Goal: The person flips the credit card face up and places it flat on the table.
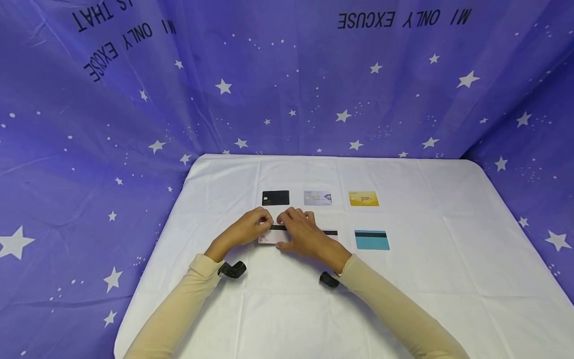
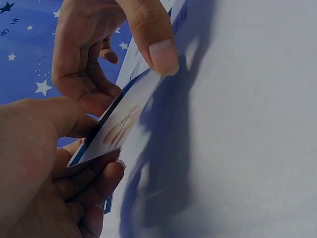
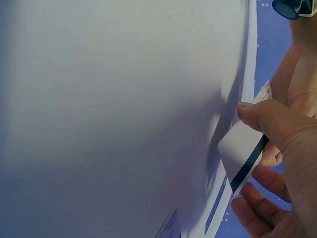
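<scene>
A white card with a dark stripe [image 1: 267, 238] is held just over the table by both hands, tilted in the wrist views. My left hand [image 1: 248, 225] pinches its left end between thumb and fingers. From above, my right hand [image 1: 305, 232] grips the same card, thumb on the near long edge and fingers at the striped far edge. Reddish-brown print shows on the card [image 2: 121, 119] in the left wrist view; its middle is partly hidden by the right hand in the head view. Another striped white card [image 1: 332, 233] lies partly behind the right wrist.
Beyond the hands, a black card [image 1: 275, 198], a silver card [image 1: 317, 198] and a gold card [image 1: 363, 199] lie in a row. A blue card with a black stripe [image 1: 372, 241] lies to the right. Purple starry cloth [image 1: 287, 99] hangs around the white-covered table [image 1: 430, 259].
</scene>
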Tool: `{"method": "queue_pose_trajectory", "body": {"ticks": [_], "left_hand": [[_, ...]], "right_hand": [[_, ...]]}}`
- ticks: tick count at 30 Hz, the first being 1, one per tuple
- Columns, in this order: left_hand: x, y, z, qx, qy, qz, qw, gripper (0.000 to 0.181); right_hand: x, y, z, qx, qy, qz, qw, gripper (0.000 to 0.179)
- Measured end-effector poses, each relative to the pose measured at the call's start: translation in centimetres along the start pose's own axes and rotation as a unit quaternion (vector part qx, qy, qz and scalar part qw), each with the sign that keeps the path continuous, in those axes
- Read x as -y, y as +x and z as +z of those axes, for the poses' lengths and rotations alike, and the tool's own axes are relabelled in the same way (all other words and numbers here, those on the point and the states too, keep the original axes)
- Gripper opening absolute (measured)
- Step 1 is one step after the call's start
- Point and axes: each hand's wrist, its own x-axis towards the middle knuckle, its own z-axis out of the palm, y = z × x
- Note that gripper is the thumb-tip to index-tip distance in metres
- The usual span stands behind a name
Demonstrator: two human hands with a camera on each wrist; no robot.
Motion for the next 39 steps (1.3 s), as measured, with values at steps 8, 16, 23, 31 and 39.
{"method": "queue_pose_trajectory", "body": {"ticks": [8,16,23,31,39], "left_hand": [[-0.2,0.1,-0.1,0.003,-0.01,-0.005,0.9999,0.012],[0.0,0.1,-0.3,-0.007,-0.017,-0.006,0.9998,0.014],[0.0,0.0,-0.9,-0.012,-0.027,-0.007,0.9995,0.014],[0.4,0.0,-1.4,-0.028,-0.048,-0.021,0.9982,0.031],[0.8,-0.1,-1.4,-0.025,-0.104,0.016,0.9941,0.038]], "right_hand": [[0.2,0.1,0.1,-0.012,-0.002,-0.007,0.9999,0.06],[0.2,0.3,0.3,-0.035,-0.003,-0.018,0.9992,0.061],[0.2,0.5,0.3,-0.042,0.002,-0.019,0.9989,0.061],[0.2,0.6,0.2,-0.04,0.016,-0.004,0.9991,0.061],[-0.2,0.6,0.0,-0.043,0.028,0.0,0.9987,0.059]]}}
